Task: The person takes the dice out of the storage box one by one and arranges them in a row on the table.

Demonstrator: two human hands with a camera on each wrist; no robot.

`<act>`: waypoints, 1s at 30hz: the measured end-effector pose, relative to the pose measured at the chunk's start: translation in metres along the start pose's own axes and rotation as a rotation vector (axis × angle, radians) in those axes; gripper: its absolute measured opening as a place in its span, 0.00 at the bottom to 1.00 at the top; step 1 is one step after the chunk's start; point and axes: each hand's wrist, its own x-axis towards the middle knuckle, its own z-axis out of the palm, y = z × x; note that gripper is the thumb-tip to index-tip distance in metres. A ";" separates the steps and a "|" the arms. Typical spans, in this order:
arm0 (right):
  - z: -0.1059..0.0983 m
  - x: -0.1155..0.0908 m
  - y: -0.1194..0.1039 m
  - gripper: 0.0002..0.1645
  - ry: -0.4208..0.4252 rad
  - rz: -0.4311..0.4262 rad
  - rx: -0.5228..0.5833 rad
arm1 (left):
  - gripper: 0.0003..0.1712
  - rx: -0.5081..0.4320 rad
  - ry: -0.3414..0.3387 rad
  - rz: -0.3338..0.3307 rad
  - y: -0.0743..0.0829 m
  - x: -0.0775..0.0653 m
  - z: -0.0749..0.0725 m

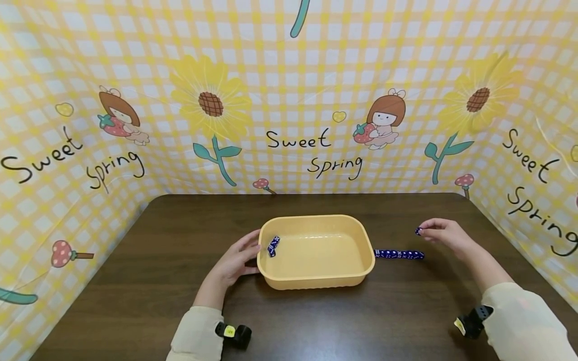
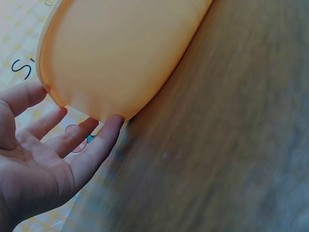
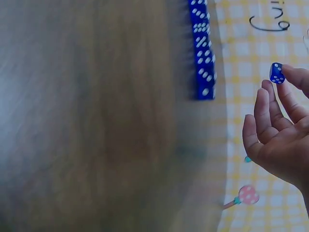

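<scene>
A yellow rectangular tub [image 1: 316,282] stands mid-table, with several small blue dice [image 1: 273,246] inside near its left wall. My left hand [image 1: 236,258] touches the outside of the tub's left end; in the left wrist view the spread fingers [image 2: 99,152] rest their tips along the wall. Right of the tub, a straight row of blue dice with white dots [image 1: 399,254] lies on the table, its near end beside the tub's wall. Above the row's right end, my right hand [image 1: 447,235] pinches a single blue die [image 3: 276,73] between thumb and forefinger, with the other fingers loosely extended.
The dark wooden table [image 1: 316,321] backs onto a yellow checked cloth [image 1: 293,100] printed with flowers and lettering, which also hangs at both sides. Each wrist carries a small black camera, the left one [image 1: 235,335] and the right one [image 1: 473,322].
</scene>
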 end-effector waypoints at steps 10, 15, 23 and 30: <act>-0.006 -0.010 0.022 0.14 0.001 0.082 -0.023 | 0.29 -0.005 -0.001 0.003 -0.002 0.001 -0.001; -0.005 -0.013 0.029 0.16 -0.010 0.113 -0.022 | 0.29 -0.010 0.001 0.002 -0.002 0.001 -0.001; -0.007 -0.017 0.039 0.11 -0.002 0.120 0.028 | 0.29 -0.015 -0.005 -0.003 -0.001 -0.001 -0.001; -0.006 -0.018 0.042 0.19 -0.002 0.123 -0.049 | 0.29 -0.011 -0.010 0.000 -0.001 -0.001 -0.002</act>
